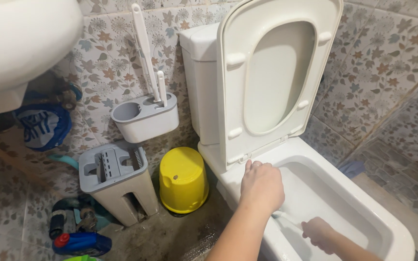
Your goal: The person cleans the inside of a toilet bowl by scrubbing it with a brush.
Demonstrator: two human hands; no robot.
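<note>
The left hand (261,186) is laid palm-down, fingers loosely curled, on the back rim of the white toilet bowl (364,212), just below the raised seat and lid (272,77). The right hand (318,233) is closed around a thin white brush handle (286,218) inside the bowl. A yellow bucket (183,180) is seen upturned on the floor beside the toilet

The walls (378,58) are covered in tiles patterned with leaves and flowers. The floor (6,203) is laid with similar tiles, darkened by wet grime (170,237).
</note>
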